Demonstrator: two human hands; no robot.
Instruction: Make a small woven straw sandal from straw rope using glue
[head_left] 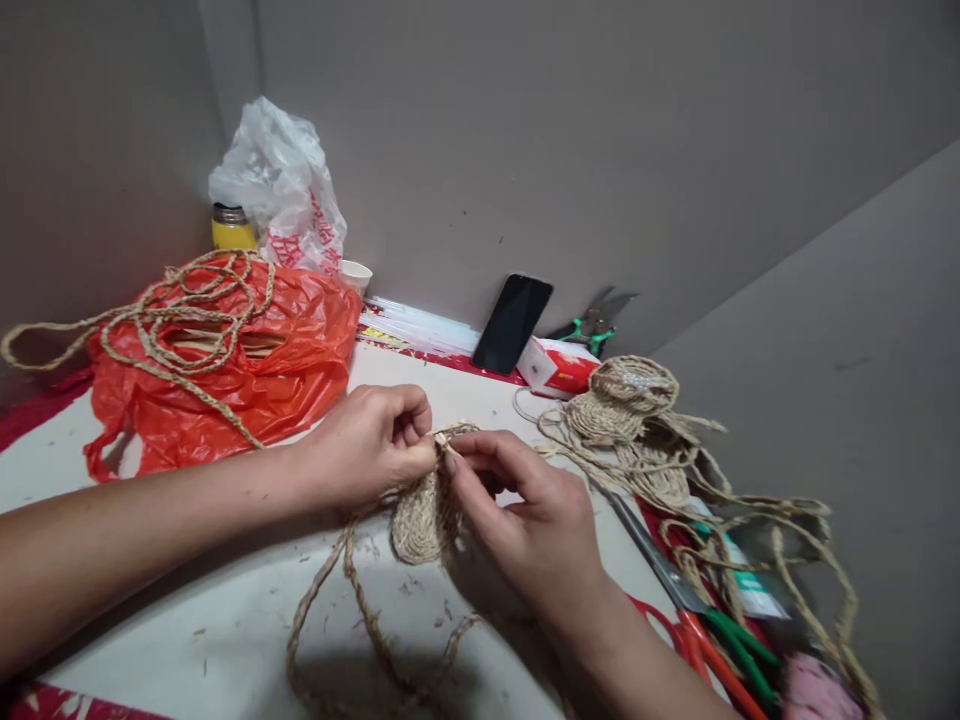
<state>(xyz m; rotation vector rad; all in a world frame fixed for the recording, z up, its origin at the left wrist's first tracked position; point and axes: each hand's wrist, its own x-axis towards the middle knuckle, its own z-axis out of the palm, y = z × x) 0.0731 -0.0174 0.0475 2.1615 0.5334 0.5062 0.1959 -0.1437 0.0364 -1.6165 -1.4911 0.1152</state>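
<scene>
Above the white tabletop, a small oval piece of coiled straw braid [418, 525], shaped like a little slipper, hangs between my two hands. My left hand [375, 440] is closed, its thumb and fingers pinching the piece's upper edge. From the other side, my right hand [529, 510] pinches a pale strand at that same edge with thumb and forefinger. The fingers hide part of the rim, so I cannot tell whether a needle is there. Loose braided straw cord [360, 590] trails from the piece down over the table.
A red plastic bag [300, 320] with coiled straw braid [187, 310] lies left. Behind stand a white plastic bag [281, 180], a yellow-banded jar [232, 228], a paper cup [355, 274] and a phone [514, 322]. Right are pliers [596, 322], woven straw pieces [634, 385] and red-handled scissors [697, 640].
</scene>
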